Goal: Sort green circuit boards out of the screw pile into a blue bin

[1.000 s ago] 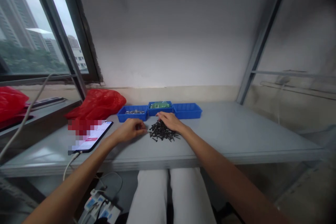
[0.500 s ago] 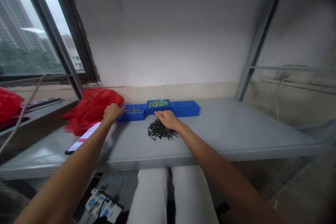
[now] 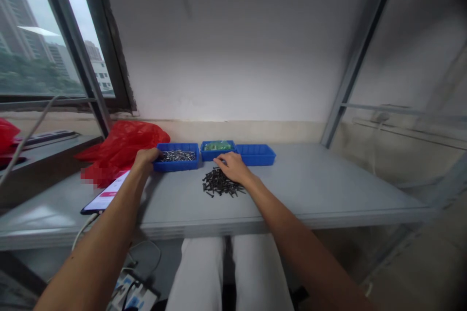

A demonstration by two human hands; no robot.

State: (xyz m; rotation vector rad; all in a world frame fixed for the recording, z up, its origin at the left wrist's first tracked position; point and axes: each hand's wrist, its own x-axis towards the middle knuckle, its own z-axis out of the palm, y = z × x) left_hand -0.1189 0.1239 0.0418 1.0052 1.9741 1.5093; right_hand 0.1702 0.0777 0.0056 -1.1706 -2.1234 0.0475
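My left hand [image 3: 147,156] grips the left end of a blue plastic bin [image 3: 175,166], its thumb reaching over the rim. Silver screws [image 3: 179,155] lie inside that bin. My right hand [image 3: 234,167] rests at the upper right side of a loose pile of black screws [image 3: 219,183], palm down with fingers stretched out; I see nothing held in it. Just behind the pile stands a second blue bin [image 3: 218,157] with green packets [image 3: 218,146] in it. A third blue bin [image 3: 257,156], to its right, shows no contents.
A crumpled red plastic bag [image 3: 124,148] lies left of the bins. In front of it is a phone [image 3: 107,197] with a lit screen, beside my left forearm. Metal posts [image 3: 359,58] rise at the table's [image 3: 328,184] back corners. A power strip [image 3: 134,294] sits below.
The left bin has shifted slightly left and toward me with my left hand on it, and more silver screws show. My right hand stays by the black screws. The view has turned slightly.
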